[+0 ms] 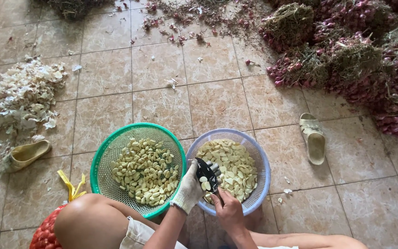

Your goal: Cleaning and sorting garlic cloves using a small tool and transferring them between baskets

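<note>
1. The gloved left hand [190,186] is closed around a garlic clove [206,185] over the lavender basket [263,159]
2. The bare right hand [226,208] grips a small dark knife [205,173] that touches the clove
3. A red mesh sack [47,233] with a yellow tie lies at bottom left
4. The clove looks pale and peeled

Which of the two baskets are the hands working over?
The pale blue basket, on the right. The gloved left hand and bare right hand meet over its near edge, while the green basket beside it sits untouched.
</note>
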